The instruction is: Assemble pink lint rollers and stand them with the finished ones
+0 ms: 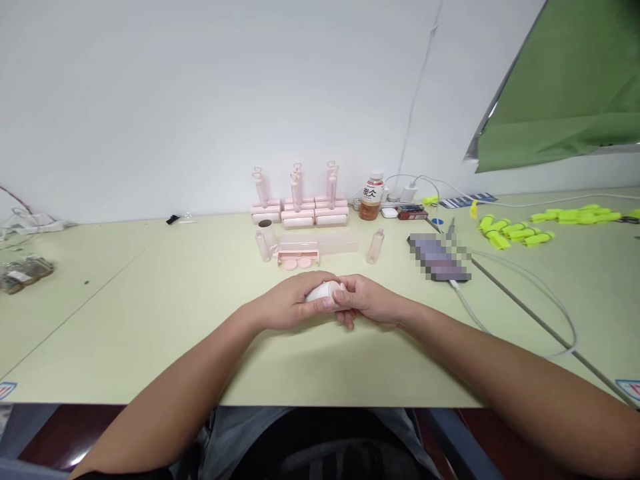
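A white roll [323, 291] is held between my two hands above the table. My left hand [287, 301] wraps round it from the left, thumb along its near side. At its right end my right hand [364, 299] grips with thumb and fingers; the fingers hide part of that end. Just beyond lie a pink open-fronted case [299, 256] and two round pink pieces [297, 264]. A clear pinkish handle tube [263, 245] stands beside another white roll [267, 231] with a brown core. A second clear tube [375, 246] stands to the right.
Several pink-and-white cases [315, 215] with upright clear handles line the wall. A drink bottle [371, 197] stands beside them. A phone [440, 258] on a white cable [560, 313] lies to the right, near several neon-yellow pieces [515, 231]. Packaged items [25, 272] lie far left.
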The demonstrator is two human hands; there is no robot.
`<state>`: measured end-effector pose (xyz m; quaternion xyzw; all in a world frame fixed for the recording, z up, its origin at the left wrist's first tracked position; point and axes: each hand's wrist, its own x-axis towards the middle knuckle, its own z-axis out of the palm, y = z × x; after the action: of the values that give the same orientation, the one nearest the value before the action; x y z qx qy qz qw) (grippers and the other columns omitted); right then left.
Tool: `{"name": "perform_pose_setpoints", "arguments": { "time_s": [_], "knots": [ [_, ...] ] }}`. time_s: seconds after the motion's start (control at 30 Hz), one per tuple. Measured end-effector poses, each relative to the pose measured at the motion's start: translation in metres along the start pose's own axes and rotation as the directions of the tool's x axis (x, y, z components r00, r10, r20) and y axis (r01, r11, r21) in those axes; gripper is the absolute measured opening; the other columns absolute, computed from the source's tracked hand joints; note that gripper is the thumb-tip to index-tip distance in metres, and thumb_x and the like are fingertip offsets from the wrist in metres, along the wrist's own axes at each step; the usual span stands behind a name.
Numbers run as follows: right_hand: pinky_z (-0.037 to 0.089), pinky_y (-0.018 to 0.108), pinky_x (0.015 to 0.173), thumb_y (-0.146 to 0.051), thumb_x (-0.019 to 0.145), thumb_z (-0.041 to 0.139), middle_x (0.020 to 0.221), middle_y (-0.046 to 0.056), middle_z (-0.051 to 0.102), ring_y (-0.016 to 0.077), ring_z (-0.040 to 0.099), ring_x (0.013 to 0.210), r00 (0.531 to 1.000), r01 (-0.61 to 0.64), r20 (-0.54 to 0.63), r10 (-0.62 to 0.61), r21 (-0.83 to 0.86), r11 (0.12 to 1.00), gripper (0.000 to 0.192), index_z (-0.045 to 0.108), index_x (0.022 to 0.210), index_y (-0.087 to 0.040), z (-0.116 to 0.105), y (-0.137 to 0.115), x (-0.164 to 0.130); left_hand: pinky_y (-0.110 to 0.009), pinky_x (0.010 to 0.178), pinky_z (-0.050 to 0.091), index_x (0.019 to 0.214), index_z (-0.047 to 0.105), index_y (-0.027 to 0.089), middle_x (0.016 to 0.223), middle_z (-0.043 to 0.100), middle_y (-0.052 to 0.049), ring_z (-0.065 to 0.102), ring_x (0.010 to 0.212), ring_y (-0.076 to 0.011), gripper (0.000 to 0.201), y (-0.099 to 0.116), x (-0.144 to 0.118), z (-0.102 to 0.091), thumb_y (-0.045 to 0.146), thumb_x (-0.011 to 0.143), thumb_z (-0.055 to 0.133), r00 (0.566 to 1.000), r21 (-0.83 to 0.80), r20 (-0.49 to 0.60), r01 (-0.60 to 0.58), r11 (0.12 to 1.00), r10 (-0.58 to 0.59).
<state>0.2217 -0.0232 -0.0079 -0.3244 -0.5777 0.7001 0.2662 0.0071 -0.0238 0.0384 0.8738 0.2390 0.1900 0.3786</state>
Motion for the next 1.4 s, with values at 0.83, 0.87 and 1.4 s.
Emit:
{"name": "perform_pose_setpoints", "arguments": {
  "time_s": [0.83,0.87,1.4],
  "knots": [
    [0.057,0.029,0.062,-0.056,0.063,0.082,0.070,0.000,0.065,0.0147,0.067,0.063,0.992,0.088,-0.090,-0.094,-0.067,0.994,0.051,0.055,0.075,-0.015,0.003,-0.005,-0.003,-0.032,0.070,0.037,0.097,0.059,0.018,0.091,0.064,-0.009,0.055,0.079,-0.0223,0.052,-0.010,0.002,0.007,0.063,0.093,0.034,0.997,0.462,-0.067,0.004,0.887,0.030],
    [0.056,0.029,0.062,-0.056,0.063,0.082,0.069,0.000,0.065,0.0146,0.066,0.063,0.991,0.092,-0.094,-0.099,-0.076,0.993,0.051,0.055,0.075,-0.015,0.004,-0.005,-0.002,-0.032,0.069,0.036,0.097,0.060,0.018,0.091,0.064,-0.009,0.054,0.079,-0.0223,0.052,-0.010,0.002,0.007,0.063,0.093,0.034,0.997,0.466,-0.069,0.006,0.885,0.029],
    [0.052,0.027,0.060,-0.048,0.068,0.081,0.065,-0.001,0.063,0.0142,0.063,0.060,0.966,0.114,-0.212,-0.148,-0.161,0.980,0.042,0.057,0.081,-0.017,0.002,0.001,0.002,-0.030,0.063,0.032,0.095,0.059,0.018,0.090,0.063,-0.009,0.055,0.078,-0.0233,0.056,-0.023,0.004,0.007,0.069,0.089,0.038,0.988,0.532,-0.133,0.142,0.835,-0.083]
  ]
}}
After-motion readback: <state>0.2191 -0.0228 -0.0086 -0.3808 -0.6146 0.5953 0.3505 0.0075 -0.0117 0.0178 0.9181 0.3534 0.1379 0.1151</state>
